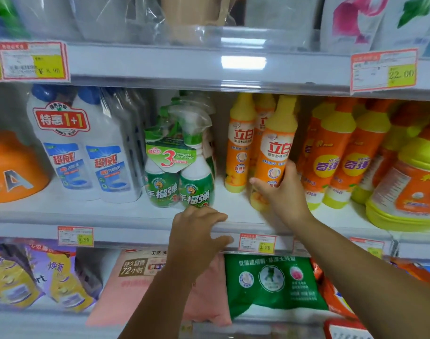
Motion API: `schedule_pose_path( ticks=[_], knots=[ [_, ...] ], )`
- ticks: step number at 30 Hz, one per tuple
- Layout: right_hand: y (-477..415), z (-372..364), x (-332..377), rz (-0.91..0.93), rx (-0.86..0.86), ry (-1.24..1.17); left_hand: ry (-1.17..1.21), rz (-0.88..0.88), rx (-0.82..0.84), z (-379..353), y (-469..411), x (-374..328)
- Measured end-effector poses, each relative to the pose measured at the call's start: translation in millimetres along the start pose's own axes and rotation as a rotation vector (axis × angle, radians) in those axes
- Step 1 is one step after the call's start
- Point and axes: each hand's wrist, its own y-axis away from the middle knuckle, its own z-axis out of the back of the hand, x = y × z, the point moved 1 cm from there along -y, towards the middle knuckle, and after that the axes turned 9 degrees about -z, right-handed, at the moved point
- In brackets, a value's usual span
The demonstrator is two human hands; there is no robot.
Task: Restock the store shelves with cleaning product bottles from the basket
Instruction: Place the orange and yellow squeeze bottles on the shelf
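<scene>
Under our left fingers [215, 217] runs the front lip of the middle shelf [135, 216], easily the biggest thing, lined with bottles end to end. Below those fingers, one shelf down, a green pouch [270, 285] lies beside a pink pouch [125, 289]. Up and left of them stands a wrapped twin pack of white bottles [86, 152] with blue caps, and right behind the fingertips is a twin pack of green spray bottles [179, 172]. Our right hand [280, 192] grips the orange bottle [275, 150] low on its body: thumb stretched across the front, the other fingers curled round the far side. That bottle has a yellow cap, leans a bit rightward, and stands at the shelf front just ahead of two matching bottles [239, 143]; can't tell if its base touches the shelf. Our left hand [196, 231] just rests on the lip, fingers loosely bent and close together, thumb a little apart lower down. Just right of that thumb sits a 3.50 price tag [257, 243]
</scene>
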Motion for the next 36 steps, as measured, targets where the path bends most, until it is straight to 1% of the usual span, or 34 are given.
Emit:
schedule_pose_path(
  ticks=[4, 8, 11, 23, 28, 30, 31, 33, 35, 36],
  knots=[
    [-15.3, -8.5, 4.7, -0.021, -0.007, -0.005, 0.04, -0.029, -0.087, -8.7, 2.0, 5.5],
    [-9.3, -3.5, -7.6, 0.007, 0.052, -0.014, 0.068, -0.031, -0.129, -11.1, 2.1, 8.3],
    [-7.3, 0.5, -15.5, 0.0, 0.062, 0.004, 0.054, -0.032, -0.134, -13.3, 2.8, 7.8],
    [-37.4, -10.1, -21.8, -0.067, 0.004, 0.074, 0.056, -0.058, -0.158, -18.0, 2.9, 13.9],
    [-37.8, -8.9, -18.2, -0.121, 0.034, 0.1, 0.047, -0.067, -0.179, -18.5, 4.2, 11.8],
    [-18.0, 1.0, -12.3, -0.083, -0.007, 0.115, 0.036, -0.057, -0.221, -18.0, 10.7, 6.6],
    [-1.1, 7.8, -9.6, -0.032, -0.043, 0.092, 0.022, -0.079, -0.265, -17.7, 16.1, 2.3],
    [46.6, 22.7, -8.2, 0.067, -0.103, -0.017, 0.003, -0.154, -0.342, -18.7, 34.0, -8.0],
    [100.5, 35.3, -23.2, 0.078, -0.123, -0.139, 0.051, -0.192, -0.306, -30.7, 62.1, -13.2],
    [124.8, 39.0, -37.5, 0.045, -0.106, -0.164, 0.099, -0.172, -0.262, -40.7, 79.8, -13.3]
  ],
)
